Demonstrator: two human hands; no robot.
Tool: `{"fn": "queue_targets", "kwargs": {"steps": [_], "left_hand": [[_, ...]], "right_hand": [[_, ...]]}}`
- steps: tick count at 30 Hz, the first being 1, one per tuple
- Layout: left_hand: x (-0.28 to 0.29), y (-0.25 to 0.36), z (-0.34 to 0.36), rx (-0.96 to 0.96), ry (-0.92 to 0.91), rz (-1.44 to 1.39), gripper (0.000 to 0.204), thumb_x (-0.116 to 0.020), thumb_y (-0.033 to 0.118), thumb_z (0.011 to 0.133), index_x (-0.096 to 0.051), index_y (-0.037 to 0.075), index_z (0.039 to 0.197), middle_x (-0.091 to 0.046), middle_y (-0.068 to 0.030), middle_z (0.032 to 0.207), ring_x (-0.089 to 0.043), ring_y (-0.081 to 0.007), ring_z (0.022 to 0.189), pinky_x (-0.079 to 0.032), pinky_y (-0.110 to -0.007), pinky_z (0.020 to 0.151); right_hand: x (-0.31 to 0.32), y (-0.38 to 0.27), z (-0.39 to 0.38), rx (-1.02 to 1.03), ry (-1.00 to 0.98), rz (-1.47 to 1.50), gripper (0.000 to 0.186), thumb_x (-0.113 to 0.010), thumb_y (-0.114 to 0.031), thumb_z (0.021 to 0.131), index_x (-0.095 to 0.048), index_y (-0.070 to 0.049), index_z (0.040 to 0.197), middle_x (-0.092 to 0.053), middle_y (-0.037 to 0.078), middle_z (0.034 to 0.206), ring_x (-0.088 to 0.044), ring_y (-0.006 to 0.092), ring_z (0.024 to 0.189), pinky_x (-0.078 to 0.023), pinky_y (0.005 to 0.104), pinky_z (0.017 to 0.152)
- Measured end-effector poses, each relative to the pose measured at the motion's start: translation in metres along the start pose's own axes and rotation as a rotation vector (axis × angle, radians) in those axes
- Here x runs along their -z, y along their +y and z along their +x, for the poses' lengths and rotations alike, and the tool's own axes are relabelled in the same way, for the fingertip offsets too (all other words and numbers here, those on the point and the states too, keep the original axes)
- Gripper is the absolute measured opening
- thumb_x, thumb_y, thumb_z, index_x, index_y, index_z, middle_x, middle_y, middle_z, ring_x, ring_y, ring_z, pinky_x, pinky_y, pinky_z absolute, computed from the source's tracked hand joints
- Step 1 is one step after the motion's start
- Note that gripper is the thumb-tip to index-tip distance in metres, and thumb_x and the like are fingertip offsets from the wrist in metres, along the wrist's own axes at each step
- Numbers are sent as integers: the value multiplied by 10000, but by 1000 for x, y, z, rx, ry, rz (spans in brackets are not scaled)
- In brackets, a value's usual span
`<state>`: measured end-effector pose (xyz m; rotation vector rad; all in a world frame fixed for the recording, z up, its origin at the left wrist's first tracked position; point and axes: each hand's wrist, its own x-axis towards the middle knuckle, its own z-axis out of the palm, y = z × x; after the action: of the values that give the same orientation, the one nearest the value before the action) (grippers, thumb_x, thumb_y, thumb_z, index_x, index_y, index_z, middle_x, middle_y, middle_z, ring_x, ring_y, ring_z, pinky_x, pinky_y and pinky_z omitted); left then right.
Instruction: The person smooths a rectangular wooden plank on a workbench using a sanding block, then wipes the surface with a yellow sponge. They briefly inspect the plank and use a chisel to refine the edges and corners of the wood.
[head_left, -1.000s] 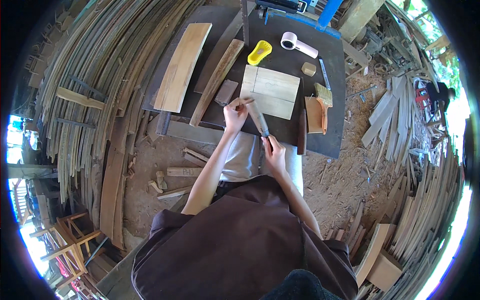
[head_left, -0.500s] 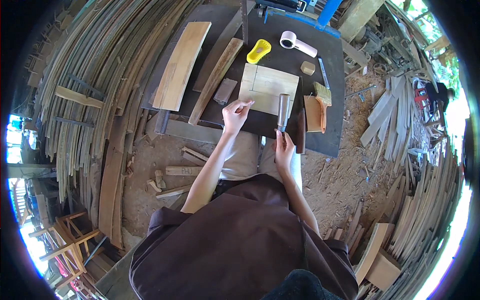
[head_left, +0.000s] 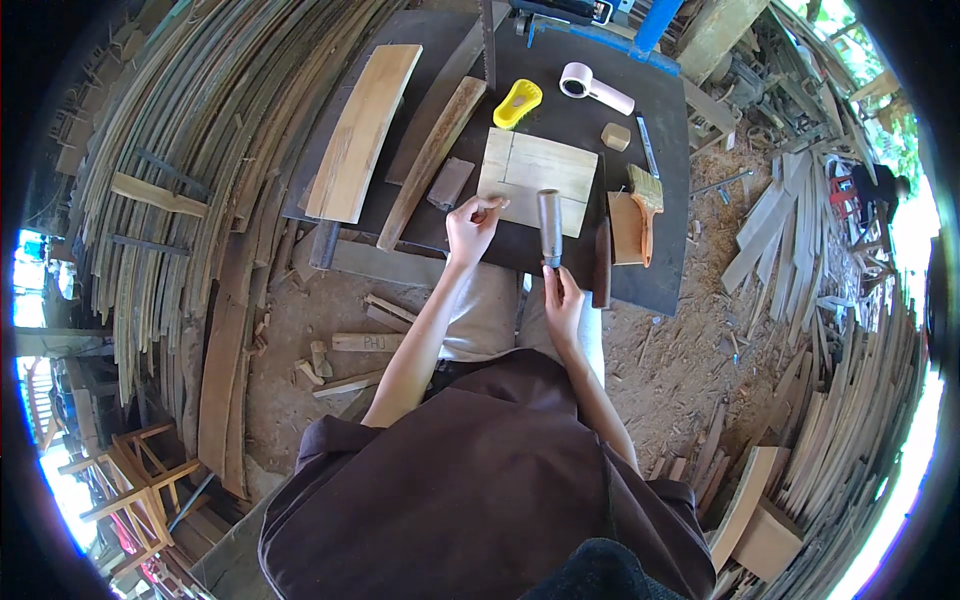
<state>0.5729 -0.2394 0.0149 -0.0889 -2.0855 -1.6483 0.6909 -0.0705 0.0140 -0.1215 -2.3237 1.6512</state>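
I am steadying the pale wooden panel (head_left: 535, 180) on the dark worktop (head_left: 660, 270) with my left hand (head_left: 470, 222) pinching its near corner, my right hand (head_left: 562, 300) closed around an upright chisel (head_left: 550, 226); next I judge careful blade placement necessary.

The person wears a dark brown short-sleeved top (head_left: 480, 490). It fills the lower middle of the view, from about seven o'clock round to five o'clock. The fabric is plain, without print or markings, and lies in soft folds across the shoulders. Its loose sleeves end at the upper arms; both forearms are bare, with no watch, bracelet or glove to be seen. Pale beige trousers or shorts (head_left: 500, 310) cover the lap near the centre, just above the top's front edge. The left hand (head_left: 470, 222) and right hand (head_left: 562, 300) are bare, with no rings visible.
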Motion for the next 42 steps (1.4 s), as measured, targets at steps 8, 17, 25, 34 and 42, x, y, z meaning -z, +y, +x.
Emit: {"fn": "queue_targets", "kwargs": {"steps": [8,17,25,34,42], "left_hand": [[2,-2,2,-29,-31,-44,56,-759,34,828,-735,20,877,-570,18,607,-396,-10,536,-316,-220,466],[7,-3,9,86,261,-371,62,-745,46,875,-699,5,864,-551,79,645,-371,24,564,-272,-174,498],[7,7,4,97,132,-230,129,-712,87,914,-726,-10,999,-443,104,631,-336,16,572,-241,-180,501],[0,18,11,-97,93,6,132,-662,82,939,-726,31,1043,-681,2,810,-502,-17,608,-385,-176,516],[-4,15,6,-10,90,68,103,-715,99,900,-741,41,981,-718,-30,874,-546,-26,601,-427,-182,532]], "right_hand": [[-3,-34,-4,196,-115,-82,143,-586,-101,974,-611,31,1022,-593,236,747,-607,333,600,-453,380,550],[1,-11,2,103,25,-28,158,-597,-117,980,-623,38,962,-516,103,631,-446,95,538,-357,289,491],[2,-3,4,-249,47,292,259,-559,-210,1020,-676,21,1033,-455,-56,642,-365,21,580,-289,231,501],[9,-8,10,-354,-23,515,298,-522,-257,1038,-649,9,1079,-409,-39,606,-378,51,520,-311,248,484],[31,-35,25,-398,-132,916,331,-424,-244,1066,-456,-59,1338,-422,-4,666,-348,80,465,-398,277,540]]}}
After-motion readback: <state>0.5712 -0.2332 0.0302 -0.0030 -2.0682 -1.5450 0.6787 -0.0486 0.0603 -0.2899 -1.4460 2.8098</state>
